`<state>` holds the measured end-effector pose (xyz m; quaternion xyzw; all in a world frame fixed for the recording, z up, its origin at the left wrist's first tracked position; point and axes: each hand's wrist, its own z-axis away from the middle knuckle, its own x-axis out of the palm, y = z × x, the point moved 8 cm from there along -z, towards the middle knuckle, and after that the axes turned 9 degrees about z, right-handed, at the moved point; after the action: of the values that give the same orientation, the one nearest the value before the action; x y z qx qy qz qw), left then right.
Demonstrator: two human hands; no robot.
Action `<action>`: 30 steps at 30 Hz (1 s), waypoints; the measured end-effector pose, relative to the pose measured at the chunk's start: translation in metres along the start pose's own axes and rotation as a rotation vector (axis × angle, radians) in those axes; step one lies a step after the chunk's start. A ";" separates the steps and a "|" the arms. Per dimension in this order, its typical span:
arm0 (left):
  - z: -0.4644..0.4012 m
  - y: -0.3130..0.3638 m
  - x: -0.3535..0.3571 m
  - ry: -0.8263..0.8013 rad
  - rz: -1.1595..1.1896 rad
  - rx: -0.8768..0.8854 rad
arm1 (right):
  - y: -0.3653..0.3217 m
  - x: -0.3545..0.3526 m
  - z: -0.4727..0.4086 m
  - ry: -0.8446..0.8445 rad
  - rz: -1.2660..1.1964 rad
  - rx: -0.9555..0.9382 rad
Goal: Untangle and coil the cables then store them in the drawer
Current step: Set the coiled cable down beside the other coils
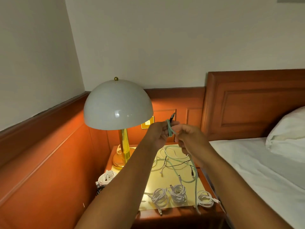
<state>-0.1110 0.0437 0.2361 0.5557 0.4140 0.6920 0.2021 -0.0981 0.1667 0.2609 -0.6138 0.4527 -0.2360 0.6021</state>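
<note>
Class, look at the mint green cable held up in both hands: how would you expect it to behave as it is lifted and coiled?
The mint green cable is probably floppy: below the right hand it hangs in a slack curve over the nightstand. It seems light, pinched between fingers alone. Its trailing length crosses the loose white cables, so it may snag them.

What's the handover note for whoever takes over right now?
Left hand grips the first loops of the mint-green cable; right hand pinches the same cable beside it.
The cable's tail hangs off the nightstand front edge.
Done: four white coils on the nightstand.
Left: finish the green coil, untangle the loose cables by the lamp, store everything. No drawer is visible.
</note>
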 end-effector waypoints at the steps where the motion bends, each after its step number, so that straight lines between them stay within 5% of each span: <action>1: 0.006 -0.001 0.000 -0.003 0.010 -0.020 | 0.009 0.004 0.007 0.020 -0.046 0.010; 8: 0.050 -0.022 -0.017 0.015 0.022 -0.119 | 0.072 0.041 0.054 0.117 -0.107 0.080; 17: 0.091 -0.069 -0.080 0.060 0.183 -0.194 | 0.152 0.100 0.098 -0.079 -0.051 0.265; 24: 0.119 -0.082 -0.103 0.056 0.221 -0.231 | 0.190 0.131 0.117 -0.329 -0.266 0.333; 30: 0.131 -0.091 -0.112 0.070 0.191 -0.231 | 0.214 0.127 0.116 -0.299 -0.087 0.414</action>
<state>0.0289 0.0586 0.1015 0.5413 0.2837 0.7700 0.1832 0.0016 0.1498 0.0053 -0.5244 0.2738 -0.2563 0.7644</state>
